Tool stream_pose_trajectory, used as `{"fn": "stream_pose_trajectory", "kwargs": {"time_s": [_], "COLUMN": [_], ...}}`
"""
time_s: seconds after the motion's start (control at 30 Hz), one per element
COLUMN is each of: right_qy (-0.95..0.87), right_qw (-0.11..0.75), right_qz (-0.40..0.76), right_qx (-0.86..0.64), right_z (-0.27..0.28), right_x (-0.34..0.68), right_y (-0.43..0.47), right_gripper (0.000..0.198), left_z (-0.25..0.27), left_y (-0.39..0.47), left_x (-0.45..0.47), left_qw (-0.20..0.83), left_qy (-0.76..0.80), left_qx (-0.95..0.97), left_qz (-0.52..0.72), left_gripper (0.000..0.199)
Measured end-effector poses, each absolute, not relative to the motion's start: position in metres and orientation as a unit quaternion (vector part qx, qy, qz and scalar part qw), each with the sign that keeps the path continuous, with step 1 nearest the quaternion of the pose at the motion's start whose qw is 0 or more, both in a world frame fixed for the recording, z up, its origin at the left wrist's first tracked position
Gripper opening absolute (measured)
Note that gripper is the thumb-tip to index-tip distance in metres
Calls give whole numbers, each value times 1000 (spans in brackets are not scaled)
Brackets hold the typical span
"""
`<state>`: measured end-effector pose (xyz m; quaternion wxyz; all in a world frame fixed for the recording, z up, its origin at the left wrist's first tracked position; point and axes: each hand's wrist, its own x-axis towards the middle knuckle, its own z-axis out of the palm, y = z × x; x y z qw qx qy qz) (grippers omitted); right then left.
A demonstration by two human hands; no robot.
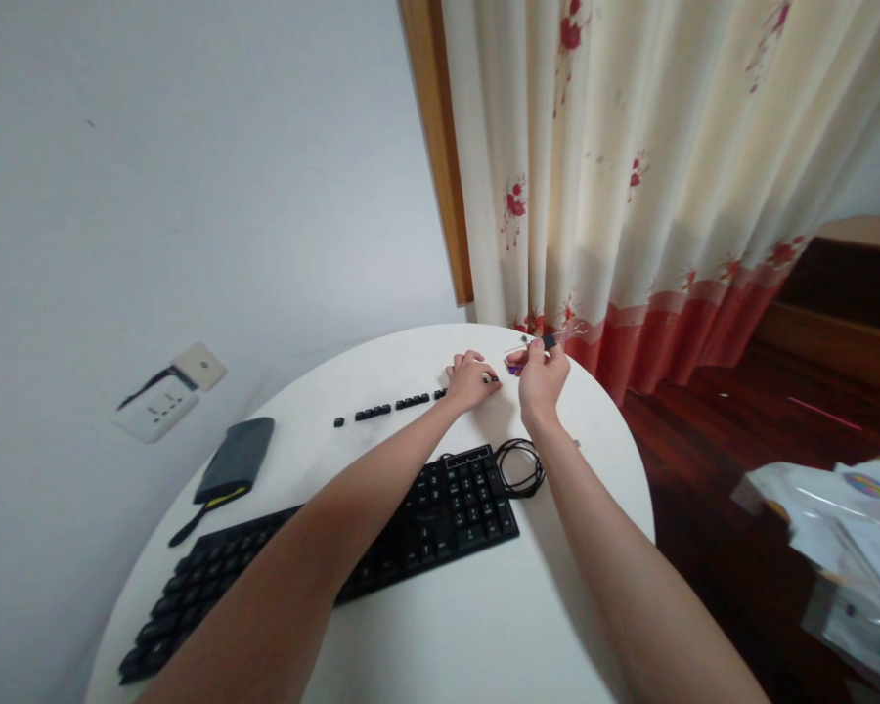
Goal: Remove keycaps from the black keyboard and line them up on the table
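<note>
My left hand (470, 380) is at the far side of the white round table, its fingers closed around a small black keycap (491, 379). Just to its right, my right hand (544, 379) is closed on a wire keycap puller (550, 341), a small tool with a dark middle and thin wires. A purple piece (514, 370) shows by the right fingers; whether it belongs to the tool I cannot tell. Loose black keycaps (373, 413) lie in a broken row left of my left hand. The black keyboard (476, 499) lies nearer, partly under my left forearm.
A coiled black cable (520, 469) lies beside the keyboard. A grey pouch (236, 460) with a strap rests at the table's left. Wall and curtain (594, 196) border the far edge. Plastic bags (843, 528) are at the lower right, beyond the table (440, 645).
</note>
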<state>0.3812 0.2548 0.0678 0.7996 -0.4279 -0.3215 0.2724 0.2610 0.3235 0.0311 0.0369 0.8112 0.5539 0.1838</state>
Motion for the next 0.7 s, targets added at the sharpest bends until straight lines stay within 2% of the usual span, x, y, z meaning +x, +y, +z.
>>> {"fn": "stream_pose_trajectory", "kwargs": {"time_s": [0.7], "right_qy": [-338], "right_qw": [783], "right_qz": [289], "right_qx": [-435], "right_z": [65], "right_x": [381], "right_y": [256], "right_gripper": [23], "left_z": [29], "left_y": [320], "left_x": [257], "left_qw": [56], "left_qy": [592], "left_qx": [781], "left_qz": [191], "left_gripper": [22]}}
